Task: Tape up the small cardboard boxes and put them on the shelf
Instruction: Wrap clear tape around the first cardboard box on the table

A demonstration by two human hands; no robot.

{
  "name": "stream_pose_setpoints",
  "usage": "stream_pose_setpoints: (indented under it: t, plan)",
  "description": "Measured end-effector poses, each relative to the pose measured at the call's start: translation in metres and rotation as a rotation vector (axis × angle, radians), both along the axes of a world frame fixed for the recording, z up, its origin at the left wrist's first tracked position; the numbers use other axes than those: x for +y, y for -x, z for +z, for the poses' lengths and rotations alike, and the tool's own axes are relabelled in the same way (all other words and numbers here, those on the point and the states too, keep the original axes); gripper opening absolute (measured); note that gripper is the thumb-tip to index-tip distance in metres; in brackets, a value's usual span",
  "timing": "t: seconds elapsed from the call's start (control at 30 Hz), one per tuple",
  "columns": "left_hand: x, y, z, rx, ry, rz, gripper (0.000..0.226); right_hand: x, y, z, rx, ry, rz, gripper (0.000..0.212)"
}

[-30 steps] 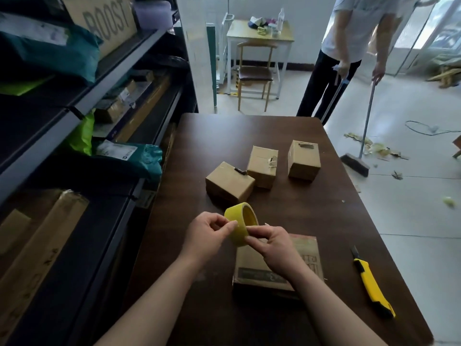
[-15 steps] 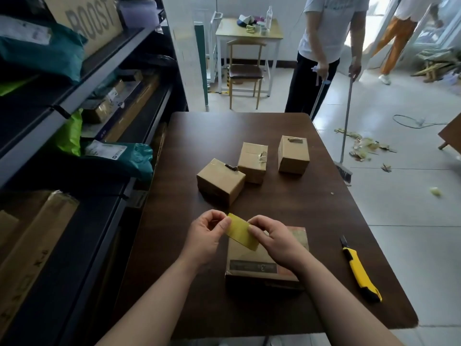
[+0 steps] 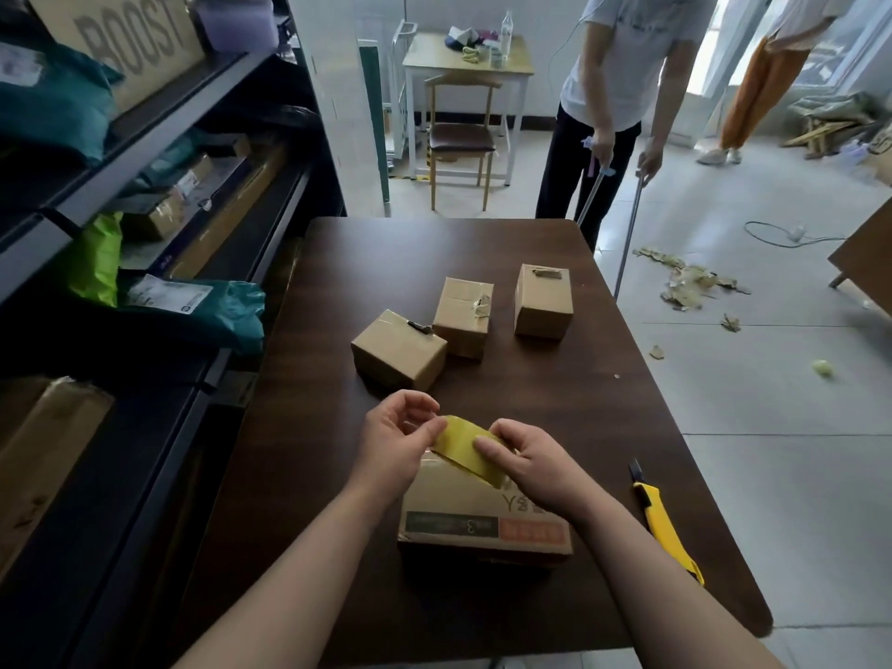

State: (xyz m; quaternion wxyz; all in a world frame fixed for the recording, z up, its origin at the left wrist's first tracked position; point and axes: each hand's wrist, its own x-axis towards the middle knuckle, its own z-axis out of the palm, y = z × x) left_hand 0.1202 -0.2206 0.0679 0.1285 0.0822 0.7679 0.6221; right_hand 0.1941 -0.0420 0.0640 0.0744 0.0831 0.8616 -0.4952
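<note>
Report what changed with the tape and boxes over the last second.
The yellow roll of tape turned: its open centre faced the camera, now its outer band does. The left hand and right hand still pinch it over the flat printed cardboard box. The three small brown cardboard boxes and yellow utility knife have not moved.

table (image 3: 627, 417) | 3 small boxes (image 3: 462, 317) mid | larger box (image 3: 482, 521) near edge | yellow knife (image 3: 662, 521) right

The left hand (image 3: 393, 449) pinches one side of a yellow roll of tape (image 3: 463, 449); the right hand (image 3: 536, 468), just beside it, grips the other side, knuckles up.
</note>
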Motion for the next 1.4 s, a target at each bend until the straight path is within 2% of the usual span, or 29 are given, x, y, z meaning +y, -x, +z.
stream_pose_setpoints:
  t: [0.1,0.2,0.33,0.37,0.43,0.57,0.8,1.0,1.17,1.4]
  plan:
    - [0.009,0.005,-0.004,-0.095,-0.058,0.067,0.019,0.018,0.003,0.000,-0.024,0.101,-0.020,0.032]
    - [0.021,0.002,-0.009,-0.263,-0.143,0.129,0.023,0.032,0.008,0.005,-0.034,0.169,-0.040,0.028]
    - [-0.020,0.029,-0.024,-0.398,-0.141,0.478,0.017,0.099,-0.008,0.009,-0.034,0.201,-0.289,0.026]
    - [-0.035,0.035,-0.029,-0.418,-0.130,0.501,0.016,0.119,-0.016,0.010,-0.046,0.178,-0.332,0.027]
    - [-0.041,0.034,-0.037,-0.480,-0.114,0.415,0.017,0.140,-0.023,0.010,-0.087,0.160,-0.343,0.029]
    - [0.010,0.018,-0.042,-0.555,-0.130,0.201,0.014,0.121,-0.001,0.004,-0.070,0.215,-0.197,0.030]
    - [0.032,0.032,-0.043,-0.579,-0.192,0.121,0.010,0.096,0.023,-0.002,-0.037,0.296,-0.137,0.022]
    - [-0.015,0.035,-0.064,-0.472,0.038,0.245,0.009,0.078,0.034,-0.006,-0.047,0.322,-0.137,0.026]
    - [-0.062,0.032,-0.089,-0.331,0.385,0.325,0.007,0.041,0.049,-0.007,-0.007,0.349,-0.127,0.023]
    - [-0.097,0.028,-0.142,-0.448,0.515,0.301,0.012,-0.010,0.068,-0.015,0.036,0.368,-0.113,0.024]
